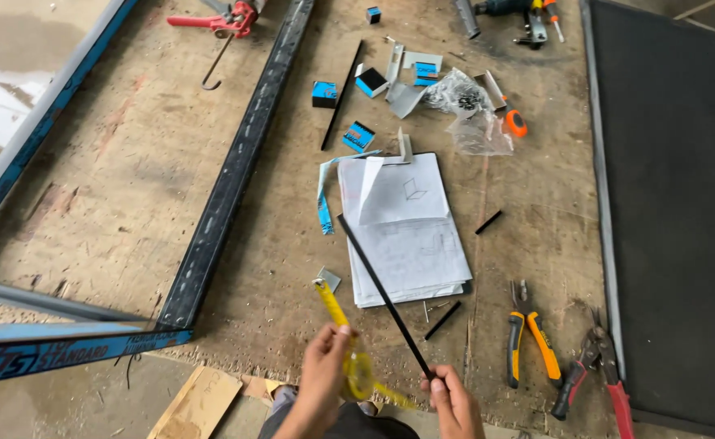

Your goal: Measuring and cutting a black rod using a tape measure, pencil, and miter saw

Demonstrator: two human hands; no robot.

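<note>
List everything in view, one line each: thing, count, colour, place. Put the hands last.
Tape measure: one, yellow, in the left hand, blade out over the floor.
Thin strip: one, black, held by the right hand, crossing the papers.
Papers: one stack, white, centre floor.
Pliers: one, orange and black handles, right of the papers.
Snips: one, red and black handles, lower right.
Small blocks: several, blue and black, above the papers.
Plastic bags: two, clear, upper centre.
Long bar: one, black, left of centre.
Mat: one, dark, right edge.
Left hand: bottom centre.
Right hand: bottom centre.
</note>
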